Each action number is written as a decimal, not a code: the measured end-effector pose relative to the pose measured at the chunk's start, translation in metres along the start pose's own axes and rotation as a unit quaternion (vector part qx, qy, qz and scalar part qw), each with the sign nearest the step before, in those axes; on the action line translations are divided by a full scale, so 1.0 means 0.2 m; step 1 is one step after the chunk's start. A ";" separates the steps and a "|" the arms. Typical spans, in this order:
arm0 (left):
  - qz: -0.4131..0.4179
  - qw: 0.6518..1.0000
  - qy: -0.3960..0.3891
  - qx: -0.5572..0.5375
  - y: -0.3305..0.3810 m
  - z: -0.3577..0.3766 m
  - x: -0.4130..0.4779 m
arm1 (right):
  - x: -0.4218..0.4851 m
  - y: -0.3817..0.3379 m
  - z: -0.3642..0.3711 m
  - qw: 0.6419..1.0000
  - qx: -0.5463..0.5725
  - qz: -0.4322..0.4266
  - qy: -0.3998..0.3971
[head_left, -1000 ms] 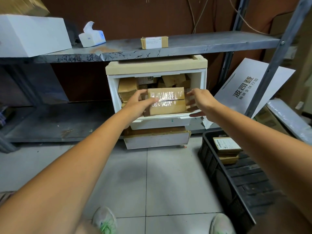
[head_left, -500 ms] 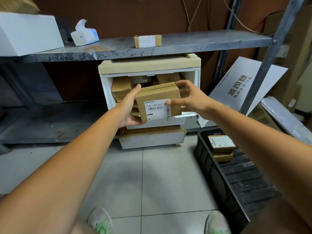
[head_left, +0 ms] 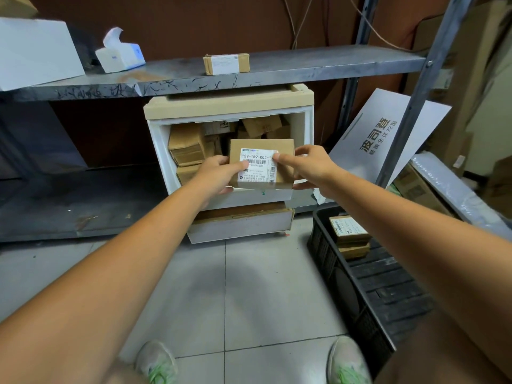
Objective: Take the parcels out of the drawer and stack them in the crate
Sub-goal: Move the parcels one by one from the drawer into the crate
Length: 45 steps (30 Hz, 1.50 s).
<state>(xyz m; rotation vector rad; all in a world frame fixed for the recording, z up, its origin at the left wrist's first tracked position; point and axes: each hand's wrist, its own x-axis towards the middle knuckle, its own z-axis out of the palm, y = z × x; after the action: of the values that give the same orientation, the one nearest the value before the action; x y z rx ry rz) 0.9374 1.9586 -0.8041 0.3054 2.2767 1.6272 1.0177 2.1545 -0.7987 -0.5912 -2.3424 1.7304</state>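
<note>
Head view shows the job partly done: two stacked parcels [head_left: 349, 235] lie in the black crate [head_left: 324, 253] at four o'clock, while many loose parcels [head_left: 186, 145] crowd the white drawer [head_left: 263, 195] at twelve. One labelled parcel [head_left: 261, 164] is held just in front of the drawer mouth, label toward the camera. Both arms reach forward. The left hand [head_left: 217, 176] grips its left edge, thumb on the label. The right hand [head_left: 307, 167] pinches its right side, fingers beneath. It has not yet reached the crate.

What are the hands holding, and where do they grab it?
A parcel: the left hand grips its left side, the right hand its right side.
</note>
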 end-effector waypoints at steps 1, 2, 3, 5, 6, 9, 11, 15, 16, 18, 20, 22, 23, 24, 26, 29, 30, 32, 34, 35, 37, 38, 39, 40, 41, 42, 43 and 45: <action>0.008 1.000 0.010 -0.013 0.01 0.01 0.00 | 0.00 0.00 -0.01 1.000 0.002 -0.007 0.005; 0.015 0.999 0.018 -0.023 0.02 0.01 0.00 | 0.00 -0.01 -0.01 1.000 0.006 -0.015 0.010; 0.021 0.999 0.022 -0.027 0.02 0.02 0.00 | 0.00 -0.01 -0.02 1.000 0.009 -0.022 0.015; 0.025 0.999 0.018 -0.022 0.04 0.02 0.01 | 0.00 -0.02 -0.04 0.999 0.005 -0.034 0.018; 0.026 0.999 0.015 -0.018 0.05 0.02 0.01 | 0.00 -0.02 -0.06 0.999 -0.003 -0.039 0.018; 0.039 0.999 0.020 -0.005 0.09 0.06 0.02 | 0.01 -0.04 -0.12 0.998 -0.024 -0.053 0.023; 0.056 0.998 0.033 -0.003 0.13 0.11 0.03 | 0.01 -0.06 -0.18 0.997 -0.036 -0.065 0.022; 0.064 0.997 0.025 -0.024 0.19 0.28 0.08 | 0.03 -0.03 -0.31 0.993 -0.080 -0.077 0.050; 0.063 0.998 0.018 -0.025 0.19 0.33 0.10 | 0.04 0.00 -0.35 0.992 -0.084 -0.070 0.058; 0.062 0.998 0.012 -0.017 0.18 0.45 0.14 | 0.05 0.08 -0.42 0.993 -0.081 -0.052 0.065; 0.058 0.998 0.008 -0.011 0.15 0.57 0.19 | 0.07 0.17 -0.49 0.995 -0.066 -0.029 0.068; 0.050 0.999 -0.004 -0.002 0.11 0.70 0.24 | 0.10 0.27 -0.57 0.995 -0.059 -0.004 0.074; 0.045 0.999 -0.011 0.004 0.08 0.77 0.27 | 0.12 0.33 -0.61 0.995 -0.056 0.007 0.079; 0.039 0.999 -0.019 0.008 0.05 0.84 0.29 | 0.14 0.39 -0.64 0.995 -0.051 0.019 0.083; 0.022 0.999 -0.033 0.012 -0.01 0.97 0.36 | 0.19 0.51 -0.71 0.994 -0.045 0.035 0.096; -0.009 0.999 -0.053 0.005 -0.10 1.16 0.47 | 0.28 0.70 -0.80 0.990 -0.051 0.056 0.118; -0.021 0.998 -0.060 0.001 -0.12 1.22 0.50 | 0.32 0.77 -0.82 0.989 -0.052 0.063 0.121; -0.038 0.996 -0.075 -0.004 -0.20 1.34 0.57 | 0.39 0.90 -0.87 0.988 -0.054 0.070 0.126; -0.045 0.995 -0.084 0.003 -0.27 1.44 0.63 | 0.45 1.02 -0.91 0.988 -0.061 0.071 0.126; -0.045 0.995 -0.086 0.010 -0.31 1.49 0.65 | 0.49 1.07 -0.92 0.987 -0.067 0.073 0.124; -0.048 0.995 -0.086 0.015 -0.39 1.57 0.72 | 0.55 1.18 -0.95 0.987 -0.068 0.080 0.121; -0.052 0.994 -0.090 0.018 -0.42 1.61 0.75 | 0.59 1.24 -0.97 0.988 -0.062 0.081 0.119; -0.055 0.994 -0.097 0.022 -0.44 1.64 0.78 | 0.62 1.29 -0.98 0.988 -0.058 0.081 0.117; -0.058 0.993 -0.103 0.026 -0.47 1.67 0.81 | 0.65 1.33 -0.98 0.988 -0.060 0.080 0.116; -0.058 0.992 -0.106 0.026 -0.50 1.69 0.83 | 0.68 1.37 -0.99 0.988 -0.066 0.081 0.115; -0.059 0.992 -0.108 0.028 -0.52 1.72 0.85 | 0.70 1.41 -0.99 0.987 -0.072 0.084 0.113; -0.060 0.992 -0.110 0.031 -0.54 1.74 0.88 | 0.71 1.44 -0.99 0.987 -0.075 0.086 0.112; -0.064 0.990 -0.114 0.045 -0.58 1.77 0.91 | 0.74 1.50 -1.00 0.987 -0.081 0.089 0.111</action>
<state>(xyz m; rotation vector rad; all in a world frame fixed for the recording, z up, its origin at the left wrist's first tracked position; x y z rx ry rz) 0.9064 2.2948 -1.0433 0.3409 2.1529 1.3547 1.0198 2.4651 -1.0347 -0.9919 -2.3458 1.4584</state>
